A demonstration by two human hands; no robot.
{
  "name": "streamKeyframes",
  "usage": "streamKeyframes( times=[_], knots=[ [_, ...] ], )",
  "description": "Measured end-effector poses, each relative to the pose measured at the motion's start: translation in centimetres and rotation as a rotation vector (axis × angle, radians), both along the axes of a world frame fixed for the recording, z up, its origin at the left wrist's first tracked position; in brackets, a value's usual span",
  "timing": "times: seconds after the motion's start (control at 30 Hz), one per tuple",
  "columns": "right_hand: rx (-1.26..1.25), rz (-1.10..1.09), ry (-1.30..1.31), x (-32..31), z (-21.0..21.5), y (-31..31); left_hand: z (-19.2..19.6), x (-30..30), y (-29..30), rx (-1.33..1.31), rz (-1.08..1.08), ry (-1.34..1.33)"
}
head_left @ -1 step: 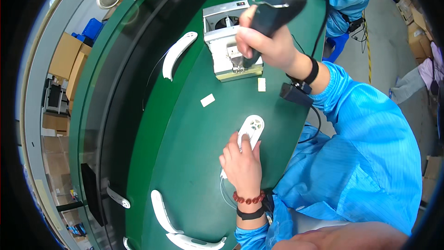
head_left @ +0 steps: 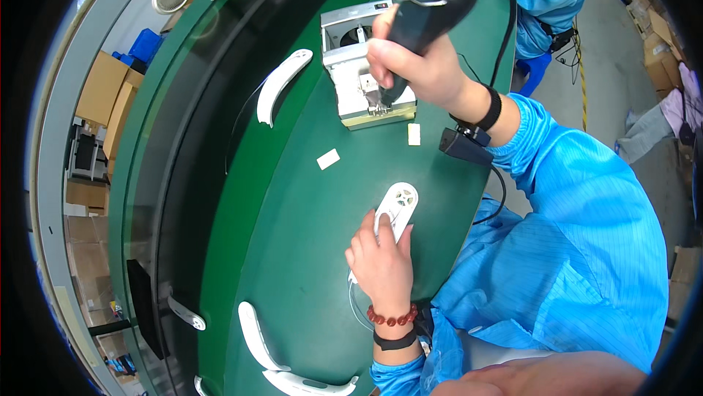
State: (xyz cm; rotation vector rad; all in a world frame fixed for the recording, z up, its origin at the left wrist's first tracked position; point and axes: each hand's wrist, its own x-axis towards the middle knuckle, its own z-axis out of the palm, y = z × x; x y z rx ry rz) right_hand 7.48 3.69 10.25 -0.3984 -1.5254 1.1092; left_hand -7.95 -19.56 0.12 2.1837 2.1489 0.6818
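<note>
My right hand (head_left: 425, 66) is wrapped round a black corded electric screwdriver (head_left: 432, 12) with a metal hanging loop. The driver points down, its lower end over the front of a boxy screw feeder (head_left: 366, 114); the hand hides part of that machine. I cannot tell whether the tip touches it. Nearer to me, my left hand (head_left: 384, 264) presses a white curved plastic housing (head_left: 402, 195) on the green table, fingers and thumb around its sides. The far round end with spoked openings shows; the rest lies under the hand. A thin cable (head_left: 351, 297) runs beside the wrist.
On the table (head_left: 315, 249) lie two small white cards (head_left: 328, 159). More white curved housings (head_left: 282, 88) rest on the dark conveyor side and at the near left (head_left: 256, 334). The driver's cable (head_left: 507, 45) hangs by my right arm. A co-worker in blue (head_left: 549, 1) sits at the far right.
My right hand and the screwdriver have shifted slightly to the left. My left hand stays on the white housing almost unmoved.
</note>
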Motion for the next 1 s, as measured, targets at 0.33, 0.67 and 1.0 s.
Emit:
streamKeyframes(
  times=[0.33,0.67,1.0],
  knots=[
    [-0.003,-0.007,-0.104,-1.8,-0.6,2.2,-1.0,-1.6,-0.8,-0.033,0.13,-0.033],
    [-0.021,-0.025,-0.109,-1.9,-0.2,1.9,-0.8,-1.4,-0.8,-0.041,0.142,-0.091],
    [-0.258,-0.195,-0.332,2.3,-2.8,3.8,-0.8,-0.7,-0.1,0.143,0.065,-0.283]
  ],
)
